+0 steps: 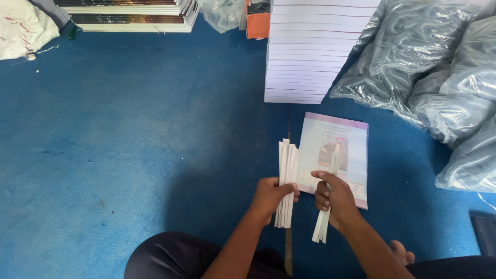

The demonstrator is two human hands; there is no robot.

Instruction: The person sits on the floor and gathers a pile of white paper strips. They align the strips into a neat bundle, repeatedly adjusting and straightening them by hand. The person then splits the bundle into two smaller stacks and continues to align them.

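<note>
Left hand [271, 199] is closed around a thick bunch of white paper strips [287, 181], held upright. Right hand [333, 199] pinches a thinner bunch of strips [321, 227]. Just past the right hand lies a pale booklet [343, 150], then a tall white stack [310, 51]; clear plastic bags [434, 77] sit off right.

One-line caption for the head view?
Left hand grips a bundle of white paper strips; right hand holds fewer strips above a booklet.

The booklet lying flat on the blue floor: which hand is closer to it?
Right. The right hand overlaps the booklet's lower left corner; the left hand is off its left edge.
</note>
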